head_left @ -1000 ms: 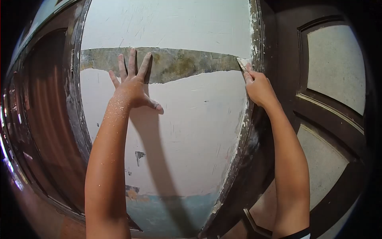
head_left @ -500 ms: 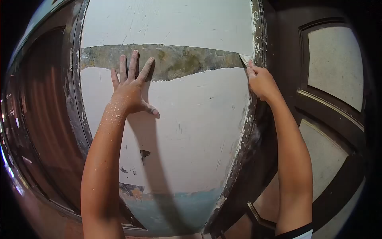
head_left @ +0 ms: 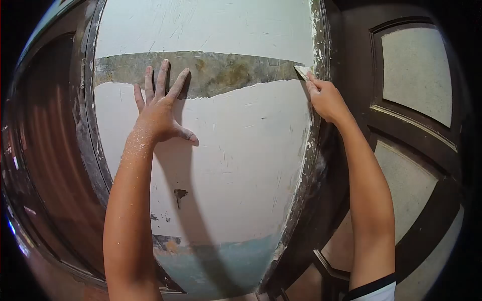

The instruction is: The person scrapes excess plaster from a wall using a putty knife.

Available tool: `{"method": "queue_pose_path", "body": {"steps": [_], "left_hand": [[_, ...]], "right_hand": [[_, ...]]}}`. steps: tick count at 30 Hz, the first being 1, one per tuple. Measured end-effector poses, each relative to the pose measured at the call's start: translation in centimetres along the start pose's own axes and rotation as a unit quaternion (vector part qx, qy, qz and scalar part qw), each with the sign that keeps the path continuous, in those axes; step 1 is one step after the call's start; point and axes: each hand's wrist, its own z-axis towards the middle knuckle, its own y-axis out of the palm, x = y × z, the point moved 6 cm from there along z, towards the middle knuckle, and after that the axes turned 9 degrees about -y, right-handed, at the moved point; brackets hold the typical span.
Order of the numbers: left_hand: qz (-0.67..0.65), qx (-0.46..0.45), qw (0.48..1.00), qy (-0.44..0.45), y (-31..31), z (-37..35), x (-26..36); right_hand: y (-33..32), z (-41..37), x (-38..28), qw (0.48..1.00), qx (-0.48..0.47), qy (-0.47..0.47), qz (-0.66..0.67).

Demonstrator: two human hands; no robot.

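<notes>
My left hand (head_left: 159, 113) is spread against the wall panel, its fingertips over a mottled grey-brown bare band (head_left: 221, 72) and its thumb on the pale coating (head_left: 241, 150) below. At the right end of that band, my right hand (head_left: 324, 98) grips a scraper (head_left: 302, 71). The scraper's blade points up and left at the band's edge, close to the chipped right-hand frame (head_left: 319, 45). White dust speckles my left wrist and fingers.
Dark panelled woodwork (head_left: 414, 118) with pale inset panels stands at the right. A dark, glossy framed surface (head_left: 55, 140) is on the left. Low on the wall lies a blue-green painted strip (head_left: 216, 266), with small dark patches above it.
The scraper blade has turned and now shows more of its face, near the same spot. The whole view has shifted slightly; my left hand stays spread on the wall.
</notes>
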Motion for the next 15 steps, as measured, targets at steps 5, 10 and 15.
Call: {"method": "queue_pose_path", "body": {"steps": [5, 10, 15], "left_hand": [[-0.006, -0.007, 1.000, -0.004, -0.1, -0.1, 0.2], [-0.011, -0.011, 1.000, -0.001, 0.1, -0.3, 0.2], [-0.005, 0.003, 1.000, 0.003, 0.2, 0.1, -0.1]], "right_hand": [[-0.3, -0.6, -0.8, 0.999, -0.016, 0.030, -0.022], [0.0, -0.7, -1.7, 1.000, -0.001, 0.022, -0.016], [0.6, 0.2, -0.3, 0.999, -0.005, 0.022, -0.039]]}}
